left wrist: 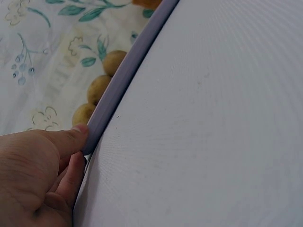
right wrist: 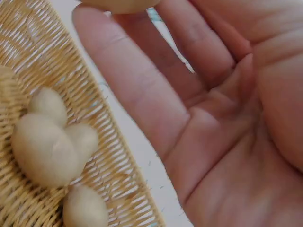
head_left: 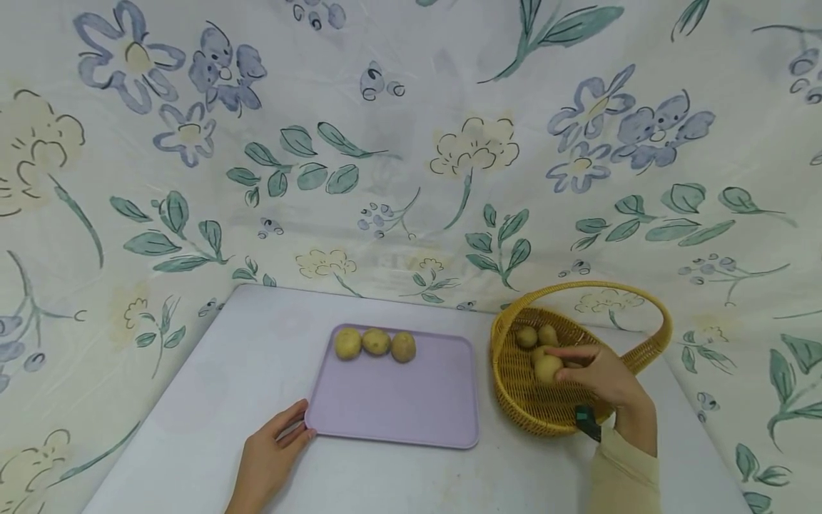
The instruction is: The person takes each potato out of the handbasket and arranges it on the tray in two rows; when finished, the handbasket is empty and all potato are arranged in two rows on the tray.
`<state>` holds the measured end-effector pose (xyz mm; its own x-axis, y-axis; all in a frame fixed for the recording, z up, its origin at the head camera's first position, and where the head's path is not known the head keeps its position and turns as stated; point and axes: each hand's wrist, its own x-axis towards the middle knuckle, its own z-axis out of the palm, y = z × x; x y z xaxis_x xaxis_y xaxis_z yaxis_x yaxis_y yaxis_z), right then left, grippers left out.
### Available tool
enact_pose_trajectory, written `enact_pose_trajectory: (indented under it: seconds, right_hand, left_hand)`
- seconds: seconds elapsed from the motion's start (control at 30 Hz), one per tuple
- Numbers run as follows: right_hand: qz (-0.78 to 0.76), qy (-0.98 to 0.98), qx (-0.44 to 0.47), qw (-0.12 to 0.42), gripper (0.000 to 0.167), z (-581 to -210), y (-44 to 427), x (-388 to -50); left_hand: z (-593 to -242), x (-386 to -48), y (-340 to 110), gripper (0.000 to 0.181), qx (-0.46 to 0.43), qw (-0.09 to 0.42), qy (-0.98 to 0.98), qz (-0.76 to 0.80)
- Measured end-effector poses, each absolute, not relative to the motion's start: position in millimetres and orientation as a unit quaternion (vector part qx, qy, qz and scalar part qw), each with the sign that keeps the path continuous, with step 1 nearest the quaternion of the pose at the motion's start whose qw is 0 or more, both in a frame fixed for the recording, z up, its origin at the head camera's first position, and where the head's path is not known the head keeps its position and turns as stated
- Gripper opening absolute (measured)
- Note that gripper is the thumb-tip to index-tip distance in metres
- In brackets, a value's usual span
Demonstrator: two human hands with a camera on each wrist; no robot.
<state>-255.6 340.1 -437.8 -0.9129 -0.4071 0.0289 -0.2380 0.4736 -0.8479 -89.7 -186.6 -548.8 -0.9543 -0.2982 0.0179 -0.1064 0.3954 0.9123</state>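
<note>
My right hand (head_left: pixel 600 375) pinches a potato (head_left: pixel 547 370) between thumb and fingertips, over the wicker basket (head_left: pixel 514 371). In the right wrist view only the lower edge of that potato (right wrist: pixel 124 5) shows, at the top. Several other potatoes (right wrist: pixel 47 151) lie in the basket beneath, some partly hidden by the hand in the head view. My left hand (head_left: pixel 272 453) holds the near left corner of the lilac tray (head_left: pixel 398 407), thumb (left wrist: pixel 78 135) against its rim. Three potatoes (head_left: pixel 376 341) sit in a row along the tray's back edge, toward the left.
The basket's tall arched handle (head_left: pixel 587 285) rises above its opening, behind the right hand. Under everything is a white table (head_left: pixel 257 343), and a floral cloth (head_left: pixel 398 178) hangs behind it. A dark strap (head_left: pixel 586 421) is on the right wrist.
</note>
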Motion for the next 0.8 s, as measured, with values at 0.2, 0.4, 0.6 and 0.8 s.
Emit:
enact_pose_trajectory:
  seconds: [0.2,0.4,0.6,0.8]
  right_hand:
    - [-0.514,0.830,-0.211,0.039,0.039,-427.8,327.0,-248.9]
    - [-0.611,0.755,-0.238,-0.022,0.039,-418.5,297.0,-233.8]
    - [-0.661,0.696,-0.279,-0.026,0.039,-411.2,269.1,-228.1]
    - [-0.656,0.689,-0.308,-0.021,0.040,-408.3,253.6,-228.3]
  left_hand:
    - [-548.2,-88.6,-186.6,0.056,0.130,0.078,-0.834,-0.530]
    - [-548.3,-86.0,-184.9,0.056,0.135,0.074,-0.829,-0.537]
    - [-548.2,-87.3,-183.4,0.056,0.124,0.085,-0.831,-0.535]
    - [-546.0,-89.3,-184.9,0.056,0.122,0.090,-0.835,-0.529]
